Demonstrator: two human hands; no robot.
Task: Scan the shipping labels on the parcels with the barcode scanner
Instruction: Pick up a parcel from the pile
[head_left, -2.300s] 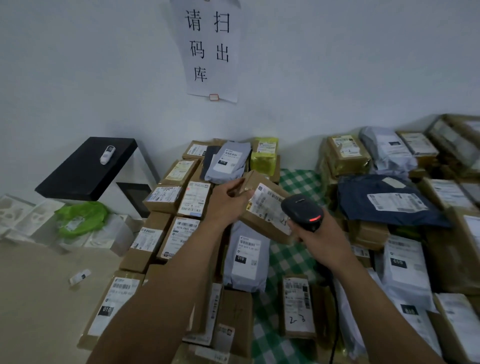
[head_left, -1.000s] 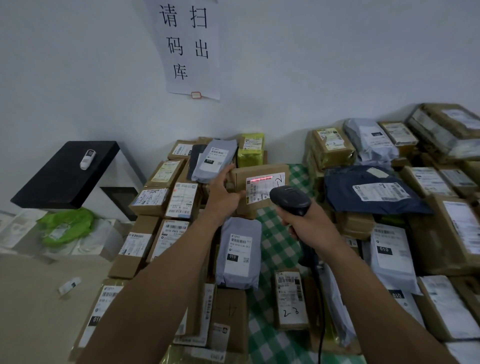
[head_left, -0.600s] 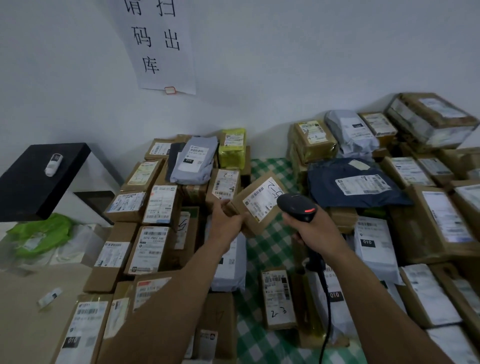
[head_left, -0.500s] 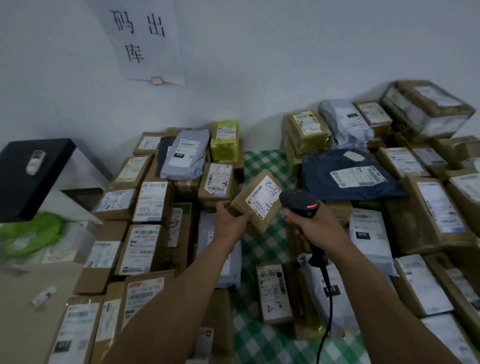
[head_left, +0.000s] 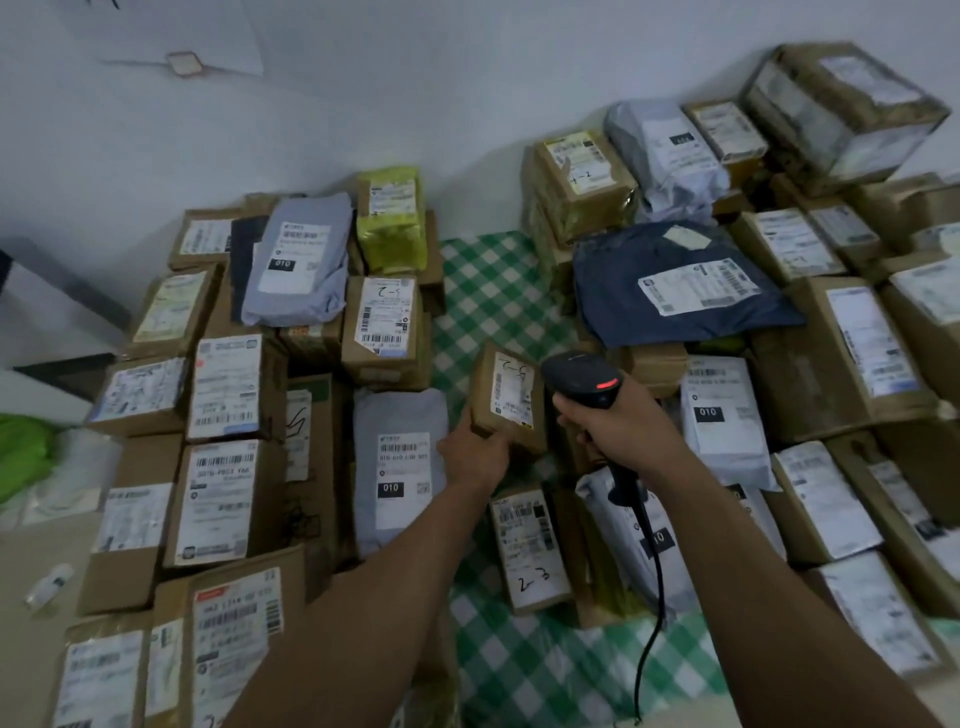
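Matt cardboard box (head_left: 508, 399), black plastic scanner (head_left: 582, 378), checked cloth (head_left: 493, 291).

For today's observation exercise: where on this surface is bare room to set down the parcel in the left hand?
Bare checked cloth runs between the left stack and the dark blue bag, and again near the "2-3" box. Both sides are packed with parcels.

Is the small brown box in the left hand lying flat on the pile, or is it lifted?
Lifted. The left hand grips the small brown box by its lower edge, tilted, above the green checked cloth.

Green-checked tablecloth (head_left: 498, 291) (mostly covered) bears cardboard parcels (head_left: 382, 325), grey mailers (head_left: 400, 467).
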